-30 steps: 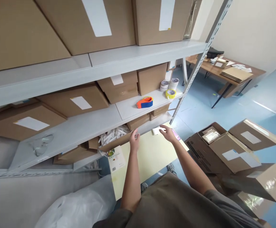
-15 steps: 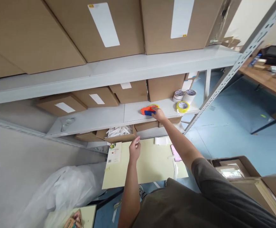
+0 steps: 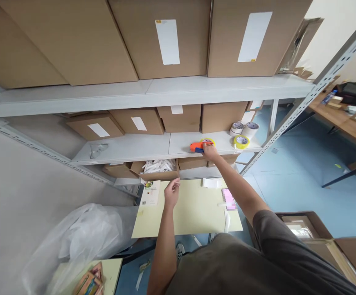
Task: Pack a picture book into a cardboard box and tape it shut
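My right hand (image 3: pixel 210 151) is closed around an orange and blue tape dispenser (image 3: pixel 197 146) at the middle shelf (image 3: pixel 153 144). A yellow roll of tape (image 3: pixel 208 140) shows just behind the dispenser; whether it is loaded in it I cannot tell. Further right on that shelf lies another yellow tape roll (image 3: pixel 241 142), with white tape rolls (image 3: pixel 250 129) behind it. My left hand (image 3: pixel 172 193) hovers above the pale yellow tabletop (image 3: pixel 193 217), its fingers loosely bent and apart, with nothing visible in them.
Cardboard boxes (image 3: pixel 168 45) line the upper shelf, and smaller ones (image 3: pixel 224 116) stand on the middle shelf. Below is an open box of white items (image 3: pixel 159 166). A perforated metal post (image 3: pixel 288 110) rises at right. Clear plastic wrapping (image 3: pixel 95 229) fills the lower left; open cartons (image 3: pixel 307 227) stand lower right.
The view has shifted, so the shelves appear lower and further right. My right hand stays on the tape dispenser at the shelf. My left hand keeps over the tabletop, its fingers slightly nearer each other.
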`<action>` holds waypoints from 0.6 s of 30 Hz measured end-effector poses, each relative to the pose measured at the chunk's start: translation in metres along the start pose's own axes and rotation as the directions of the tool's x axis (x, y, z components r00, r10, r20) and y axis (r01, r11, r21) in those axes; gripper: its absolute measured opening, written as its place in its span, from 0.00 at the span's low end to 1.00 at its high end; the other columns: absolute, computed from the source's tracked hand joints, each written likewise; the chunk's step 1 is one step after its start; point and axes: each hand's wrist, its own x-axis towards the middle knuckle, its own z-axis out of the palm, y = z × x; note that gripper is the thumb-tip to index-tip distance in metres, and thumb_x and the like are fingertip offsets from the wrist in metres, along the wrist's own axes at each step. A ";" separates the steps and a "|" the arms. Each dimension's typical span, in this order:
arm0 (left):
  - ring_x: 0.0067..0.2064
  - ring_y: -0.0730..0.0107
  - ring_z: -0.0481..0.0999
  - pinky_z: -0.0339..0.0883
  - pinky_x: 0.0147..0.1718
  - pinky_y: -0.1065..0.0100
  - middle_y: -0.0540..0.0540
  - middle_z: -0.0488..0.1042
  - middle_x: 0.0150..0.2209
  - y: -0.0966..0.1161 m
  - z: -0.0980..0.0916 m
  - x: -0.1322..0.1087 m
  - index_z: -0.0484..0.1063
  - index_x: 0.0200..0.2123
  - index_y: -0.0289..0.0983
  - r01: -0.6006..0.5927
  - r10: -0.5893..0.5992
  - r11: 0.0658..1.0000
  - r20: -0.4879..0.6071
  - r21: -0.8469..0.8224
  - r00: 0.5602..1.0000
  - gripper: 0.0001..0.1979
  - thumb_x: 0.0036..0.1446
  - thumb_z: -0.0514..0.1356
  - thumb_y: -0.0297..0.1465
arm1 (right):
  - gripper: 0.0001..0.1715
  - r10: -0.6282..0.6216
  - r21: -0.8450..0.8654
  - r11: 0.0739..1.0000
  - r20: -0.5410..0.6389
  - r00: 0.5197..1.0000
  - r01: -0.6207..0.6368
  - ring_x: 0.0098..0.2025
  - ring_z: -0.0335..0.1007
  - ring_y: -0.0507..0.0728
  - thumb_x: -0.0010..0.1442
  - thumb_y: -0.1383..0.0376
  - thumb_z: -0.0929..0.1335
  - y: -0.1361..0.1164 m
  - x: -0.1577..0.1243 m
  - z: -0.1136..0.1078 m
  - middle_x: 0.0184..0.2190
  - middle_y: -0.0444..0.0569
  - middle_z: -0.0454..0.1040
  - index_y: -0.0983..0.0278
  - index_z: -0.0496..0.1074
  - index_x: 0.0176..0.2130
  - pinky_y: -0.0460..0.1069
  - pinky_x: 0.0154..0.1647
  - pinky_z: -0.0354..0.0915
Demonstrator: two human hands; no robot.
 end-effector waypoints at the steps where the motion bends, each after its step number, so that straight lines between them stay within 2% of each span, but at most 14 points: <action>1: 0.47 0.61 0.85 0.79 0.49 0.60 0.39 0.83 0.53 -0.002 -0.004 0.002 0.81 0.53 0.40 -0.002 0.002 1.000 0.014 -0.012 1.000 0.16 0.66 0.61 0.37 | 0.34 -0.009 -0.005 1.000 -0.021 1.000 0.009 0.60 0.71 0.76 0.68 0.66 0.65 -0.003 -0.014 0.002 0.54 0.75 0.79 0.80 0.60 0.68 0.65 0.66 0.59; 4: 0.44 0.63 0.85 0.78 0.49 0.60 0.39 0.83 0.53 -0.012 -0.017 0.009 0.80 0.54 0.39 -0.017 0.020 0.999 0.071 -0.052 0.997 0.16 0.65 0.61 0.35 | 0.33 -0.014 -0.006 1.000 -0.060 0.998 0.014 0.58 0.72 0.75 0.70 0.65 0.64 -0.015 -0.064 0.017 0.52 0.72 0.80 0.79 0.60 0.68 0.65 0.66 0.59; 7: 0.42 0.64 0.85 0.79 0.48 0.61 0.40 0.84 0.52 -0.026 -0.026 0.011 0.80 0.53 0.39 -0.011 0.022 0.996 0.124 -0.089 0.992 0.16 0.66 0.60 0.34 | 0.31 0.031 0.018 0.999 -0.051 0.998 -0.030 0.59 0.70 0.74 0.71 0.63 0.65 -0.032 -0.121 0.045 0.52 0.69 0.80 0.75 0.62 0.67 0.64 0.65 0.61; 13: 0.40 0.65 0.84 0.79 0.48 0.61 0.40 0.84 0.49 -0.063 -0.028 -0.012 0.81 0.51 0.38 0.100 -0.078 0.991 0.216 -0.092 0.973 0.15 0.65 0.59 0.32 | 0.25 0.207 0.120 0.971 0.016 0.978 -0.208 0.62 0.69 0.72 0.70 0.65 0.68 -0.064 -0.231 0.135 0.60 0.69 0.76 0.69 0.67 0.63 0.63 0.65 0.63; 18: 0.40 0.67 0.84 0.79 0.46 0.63 0.41 0.84 0.49 -0.085 -0.015 -0.050 0.82 0.51 0.38 0.146 -0.125 0.988 0.330 -0.041 0.936 0.16 0.65 0.58 0.28 | 0.27 0.323 0.144 0.927 0.156 0.933 -0.346 0.63 0.70 0.71 0.67 0.70 0.69 -0.076 -0.298 0.212 0.61 0.67 0.76 0.69 0.68 0.64 0.62 0.66 0.63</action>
